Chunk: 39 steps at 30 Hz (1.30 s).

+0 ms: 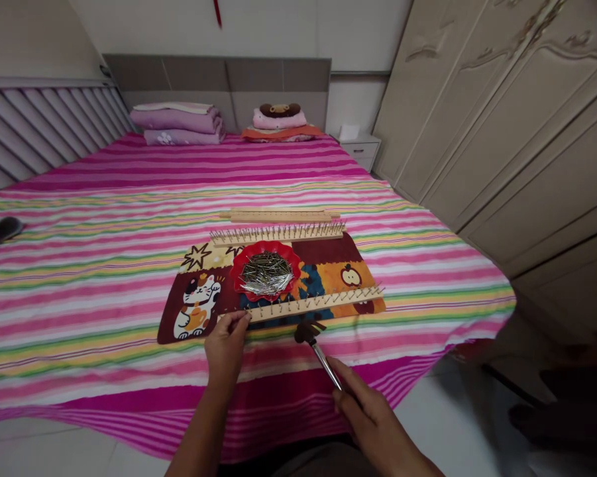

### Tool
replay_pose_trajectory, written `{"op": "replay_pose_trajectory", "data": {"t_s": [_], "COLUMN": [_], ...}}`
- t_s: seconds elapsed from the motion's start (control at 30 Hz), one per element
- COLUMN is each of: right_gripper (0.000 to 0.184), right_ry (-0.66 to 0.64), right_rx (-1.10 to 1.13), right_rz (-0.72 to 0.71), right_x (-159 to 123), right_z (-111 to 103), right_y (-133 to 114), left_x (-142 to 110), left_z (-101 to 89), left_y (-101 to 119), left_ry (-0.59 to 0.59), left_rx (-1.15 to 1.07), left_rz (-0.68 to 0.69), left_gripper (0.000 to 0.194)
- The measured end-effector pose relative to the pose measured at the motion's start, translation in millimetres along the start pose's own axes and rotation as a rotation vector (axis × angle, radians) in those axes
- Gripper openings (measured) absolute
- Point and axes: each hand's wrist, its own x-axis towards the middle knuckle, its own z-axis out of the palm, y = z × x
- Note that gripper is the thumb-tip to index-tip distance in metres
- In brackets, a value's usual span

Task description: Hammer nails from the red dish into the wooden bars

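My right hand (360, 404) is wrapped round a claw hammer (325, 364), its dark head in front of the near wooden strip (313, 305). Several nails stand in a row along that strip. At the strip's left end, the fingers of my left hand (231, 334) are pinched together; whatever is between them is hidden. Beyond the strip sits a red scalloped bowl (297, 265) full of loose nails (267, 270). Behind the bowl lies a second wooden strip (278, 238), densely set with upright nails.
Farther back lie bare wooden strips (281, 216). A patterned mat (199, 308) with a cat print is under the bowl, on a bed with a striped sheet (104, 278). Folded quilts (179, 122) are stacked by the headboard. A wardrobe (477, 119) stands at the right.
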Motion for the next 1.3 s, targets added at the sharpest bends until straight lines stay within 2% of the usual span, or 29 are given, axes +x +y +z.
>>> {"op": "replay_pose_trajectory", "data": {"t_s": [0.23,0.33,0.4,0.63,0.9,1.13,1.3], "right_gripper": [0.049,0.048,0.047,0.045,0.045,0.046,0.048], "right_ry": [0.020,-0.008,-0.019,-0.025,-0.111,-0.121,-0.167], "right_rx": [-0.007,-0.024,-0.027,-0.094,-0.161,-0.300,-0.257], "right_rz": [0.013,0.006,0.005,-0.035,-0.185,-0.308,-0.272], "right_x": [1,1,0,8,40,56,50], "right_z": [4,4,3,7,33,43,40], "right_y": [4,-1,-6,-27,-55,-64,-66], "left_x": [1,-1,-3,-7,-6,-6,-3], "left_z": [4.2,4.6,4.2,3.7,9.0,9.5,10.0], "left_y": [-4,-3,-2,-2,-13,-18,-18], "left_ry": [-0.029,-0.035,-0.023,0.038,0.045,0.084,0.072], "left_rx": [-0.092,-0.079,-0.032,0.084,0.103,0.106,0.138], "left_rz": [-0.080,-0.071,-0.036,0.210,0.398,0.442,0.429], "left_gripper": [0.032,0.031,0.028,0.020,0.015,0.014,0.013]}}
